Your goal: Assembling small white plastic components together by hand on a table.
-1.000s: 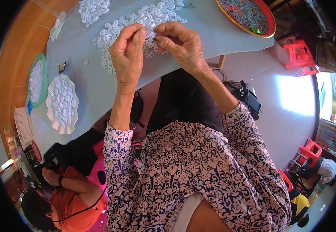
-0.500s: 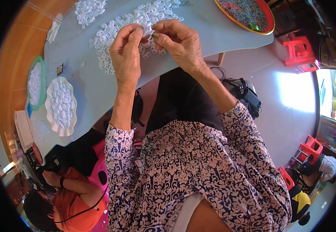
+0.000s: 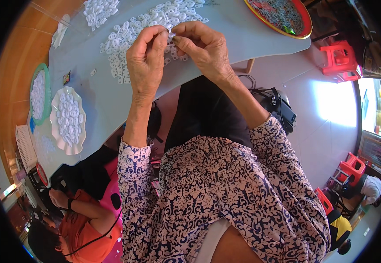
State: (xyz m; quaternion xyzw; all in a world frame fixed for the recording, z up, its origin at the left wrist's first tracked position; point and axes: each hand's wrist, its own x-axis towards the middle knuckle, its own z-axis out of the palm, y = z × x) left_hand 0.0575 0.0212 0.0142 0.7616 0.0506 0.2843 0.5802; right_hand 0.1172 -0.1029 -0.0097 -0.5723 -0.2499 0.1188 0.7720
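Observation:
Above the table's near edge, my left hand [image 3: 146,63] and my right hand [image 3: 206,51] meet almost fingertip to fingertip. Both are closed in a pinch. Whatever sits between the fingertips is too small to make out against the white pieces behind. Beyond and beneath the hands spreads a loose heap of small white plastic pieces with holes [image 3: 127,37]. Further off to the right, a round red tray with a gold rim [image 3: 309,33] holds many thin, greyish metal bits.
On the grey table [image 3: 98,96] stand a scalloped white dish [image 3: 84,131] and a green basket [image 3: 48,105], both holding white pieces. Another white pile [image 3: 100,13] lies far left. A person in orange [image 3: 87,223] sits at lower left. Red stools [image 3: 341,61] stand at right.
My left hand has shifted slightly right and turned, its fingertips now closer to those of my right hand. The right hand has barely moved.

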